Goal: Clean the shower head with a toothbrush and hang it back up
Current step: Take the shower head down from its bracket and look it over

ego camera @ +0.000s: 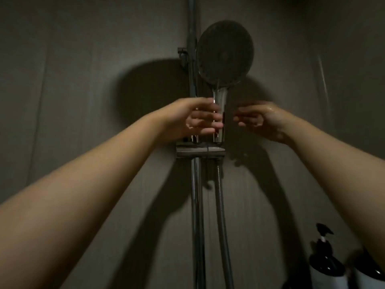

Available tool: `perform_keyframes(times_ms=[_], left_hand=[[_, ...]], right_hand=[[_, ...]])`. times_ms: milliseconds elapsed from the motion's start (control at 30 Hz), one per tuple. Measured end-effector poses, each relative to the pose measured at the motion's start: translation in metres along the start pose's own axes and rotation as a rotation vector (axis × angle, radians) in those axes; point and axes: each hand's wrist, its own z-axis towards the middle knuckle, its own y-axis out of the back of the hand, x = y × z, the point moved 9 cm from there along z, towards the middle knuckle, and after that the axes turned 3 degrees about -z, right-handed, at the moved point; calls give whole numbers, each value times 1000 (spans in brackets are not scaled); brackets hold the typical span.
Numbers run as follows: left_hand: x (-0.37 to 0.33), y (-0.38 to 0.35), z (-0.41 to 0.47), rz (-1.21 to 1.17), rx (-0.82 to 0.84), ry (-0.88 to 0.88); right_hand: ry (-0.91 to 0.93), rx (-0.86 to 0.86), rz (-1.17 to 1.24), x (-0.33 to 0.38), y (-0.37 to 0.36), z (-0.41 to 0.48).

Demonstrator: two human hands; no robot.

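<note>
1. Head view, materials: the shower head [226, 53] is a broad round disc, dark and matt in the dim light, standing upright against the wall [83, 101]. Its handle [220, 101] is a slim, polished chrome tube running straight down from the disc.
2. The handle's lower end meets a flat, blocky holder [201, 150] clamped on a vertical chrome rail [195, 195]. A ribbed metal hose [224, 226] hangs from under the holder, just beside the rail.
3. The left hand [193, 119] grips the handle midway, its fingers curled round the chrome from the left side.
4. The right hand [264, 119] is slack, its fingers loosely extended towards the handle and just short of it, holding nothing. Its skin shines wet.
5. The wall is made of smooth, grey-brown panels with faint vertical seams. The disc and both arms cast large, soft shadows on it.
6. Edges and room: the rail stands just left of the handle, close behind the left hand's knuckles. To the right of the handle the wall is open past the right hand.
7. At the lower right corner, well below the hands, stand a dark pump bottle [325, 257] with a pale lower body and a second bottle [373, 274], which the frame edge partly cuts off.
</note>
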Motion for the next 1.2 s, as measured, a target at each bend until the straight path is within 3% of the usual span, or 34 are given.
perform_keyframes(times_ms=[300,500,667,933,1200], left_hand=[[-10,1,11,141,-160,40],[-12,5,24,744,-344,-3],[-13,-2,25,756,-402,-39],[-29,-26,22,1063,-475,-274],[-39,-26,29,1038,-477,-329]], right_hand=[[-84,105,-53,-18,0,22],[-185,161,-61,-42,-9,23],[-172,219,-33,-42,-24,26],[-48,218,-66,-34,-32,31],[46,162,-127,-8,-23,38]])
